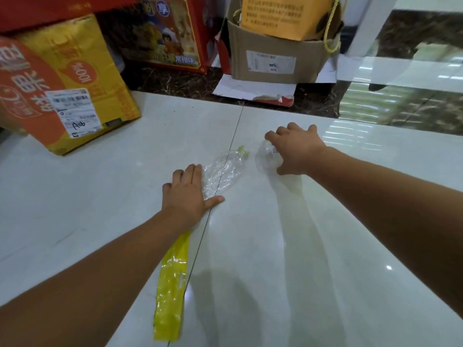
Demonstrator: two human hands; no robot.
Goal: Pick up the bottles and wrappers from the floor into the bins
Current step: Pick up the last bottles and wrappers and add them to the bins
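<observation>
A crushed clear plastic bottle [225, 169] with a pale green cap lies on the white tiled floor. My left hand [186, 194] rests against its lower left side, fingers and thumb spread around its base. A second crumpled clear plastic piece [265, 157] lies just to the right, and my right hand [294, 149] is curled over it, fingers and thumb wrapped on its sides. A long yellow plastic wrapper [171, 289] lies flat on the floor under my left forearm.
A yellow and orange carton [65, 78] stands at the left. A red printed box [170, 33] stands behind. An open brown cardboard box [278, 58] holding a yellow paper bag sits on the dark strip at the back. A glossy dark panel [406, 78] is at the right.
</observation>
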